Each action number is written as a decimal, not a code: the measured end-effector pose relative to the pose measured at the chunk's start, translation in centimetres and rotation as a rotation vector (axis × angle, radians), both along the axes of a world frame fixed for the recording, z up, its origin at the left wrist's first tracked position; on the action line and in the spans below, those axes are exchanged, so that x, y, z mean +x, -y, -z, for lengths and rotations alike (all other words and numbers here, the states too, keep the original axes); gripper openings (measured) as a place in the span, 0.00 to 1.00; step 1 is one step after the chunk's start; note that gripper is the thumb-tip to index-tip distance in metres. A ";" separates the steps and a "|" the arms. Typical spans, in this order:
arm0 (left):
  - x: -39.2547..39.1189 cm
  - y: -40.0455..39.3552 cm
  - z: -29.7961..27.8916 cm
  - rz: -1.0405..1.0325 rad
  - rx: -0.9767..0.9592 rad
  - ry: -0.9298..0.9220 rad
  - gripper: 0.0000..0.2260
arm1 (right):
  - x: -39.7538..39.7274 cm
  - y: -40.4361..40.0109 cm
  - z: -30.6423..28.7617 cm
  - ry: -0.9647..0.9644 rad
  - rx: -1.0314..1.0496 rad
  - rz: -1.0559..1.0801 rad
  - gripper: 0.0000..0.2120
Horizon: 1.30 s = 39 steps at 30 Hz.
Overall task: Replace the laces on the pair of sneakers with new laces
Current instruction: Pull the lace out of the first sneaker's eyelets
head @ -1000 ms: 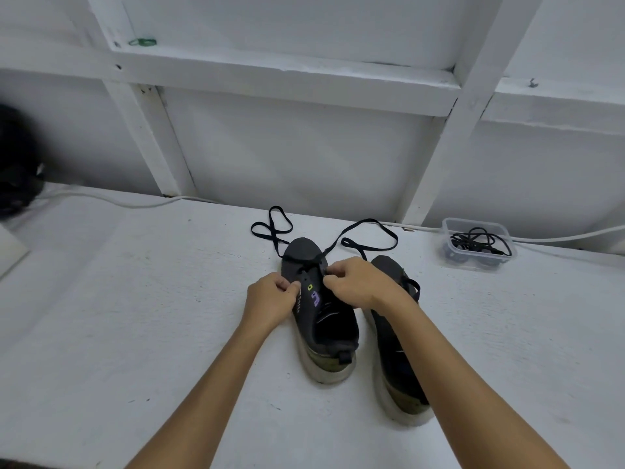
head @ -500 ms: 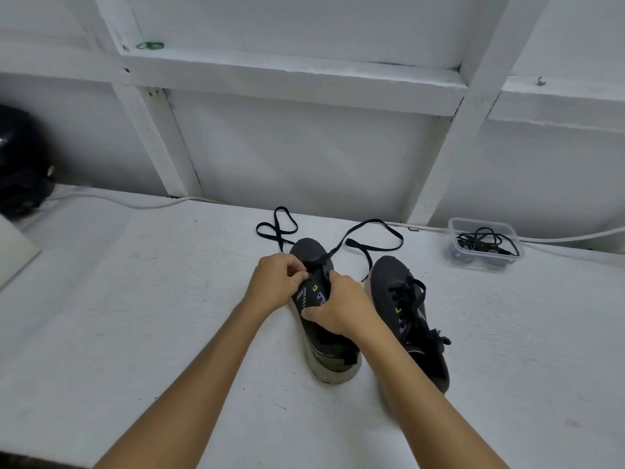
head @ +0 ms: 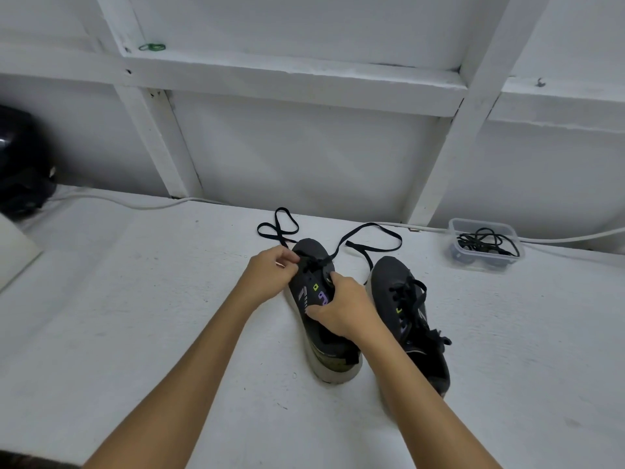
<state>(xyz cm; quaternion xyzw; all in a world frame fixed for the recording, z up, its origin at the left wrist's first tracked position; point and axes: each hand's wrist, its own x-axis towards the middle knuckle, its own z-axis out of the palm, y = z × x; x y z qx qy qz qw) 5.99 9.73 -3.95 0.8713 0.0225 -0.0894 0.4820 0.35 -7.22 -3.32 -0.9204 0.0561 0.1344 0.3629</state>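
The left hand pinches the flat lace at the near sneaker's toe end while the right hand grips its tongue. Its green and purple marks are unreadable. The laced sneaker stands just beside it, its heel cut off by the right forearm.

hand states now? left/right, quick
Left hand: closed, pinching the flat black lace at the toe of the left dark grey sneaker.
Right hand: closed, gripping that sneaker's upper.
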 end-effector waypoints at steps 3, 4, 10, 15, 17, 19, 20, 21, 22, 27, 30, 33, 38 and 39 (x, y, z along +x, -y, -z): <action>-0.6 0.9 0.5 0.026 0.075 0.131 0.07 | 0.1 0.1 0.1 0.011 -0.012 -0.009 0.22; -0.7 1.2 0.6 0.016 0.103 0.182 0.08 | 0.1 0.1 0.2 0.014 -0.012 -0.011 0.23; -0.1 1.4 0.4 0.013 0.215 0.225 0.03 | 0.0 0.1 0.5 0.021 0.005 -0.004 0.23; 0.3 0.9 0.2 -0.030 0.034 0.075 0.05 | 0.1 0.0 0.8 0.032 0.019 -0.004 0.23; -0.3 0.8 0.3 0.015 0.000 0.048 0.08 | 0.2 0.1 1.0 0.036 0.016 -0.002 0.23; -0.6 0.7 0.5 0.052 0.024 0.055 0.11 | 0.2 0.1 1.0 0.037 0.016 -0.003 0.23; -0.6 0.7 0.8 0.049 0.060 0.082 0.09 | 0.3 0.1 1.1 0.036 0.017 -0.002 0.22; -0.6 0.7 0.9 0.030 0.079 0.109 0.06 | 0.3 0.1 1.1 0.036 0.018 -0.001 0.22; -0.5 0.8 0.8 0.000 0.064 0.120 0.04 | 0.3 0.2 1.2 0.036 0.021 0.000 0.22; -0.1 0.7 -0.3 -0.159 -0.190 0.040 0.07 | 0.2 0.3 1.3 0.051 0.042 0.003 0.20; -0.4 0.2 0.4 -0.083 -0.161 -0.013 0.08 | 0.2 0.2 1.4 0.059 0.054 0.008 0.21; -1.1 0.3 0.5 0.022 -0.140 -0.030 0.13 | 0.2 0.2 1.3 0.063 0.054 0.006 0.21; -0.9 -0.5 0.4 0.150 -0.153 -0.068 0.17 | 0.1 0.3 1.3 0.058 0.059 0.002 0.19; -0.8 -0.8 0.7 0.172 -0.122 -0.049 0.18 | 0.1 0.3 1.3 0.056 0.057 0.003 0.18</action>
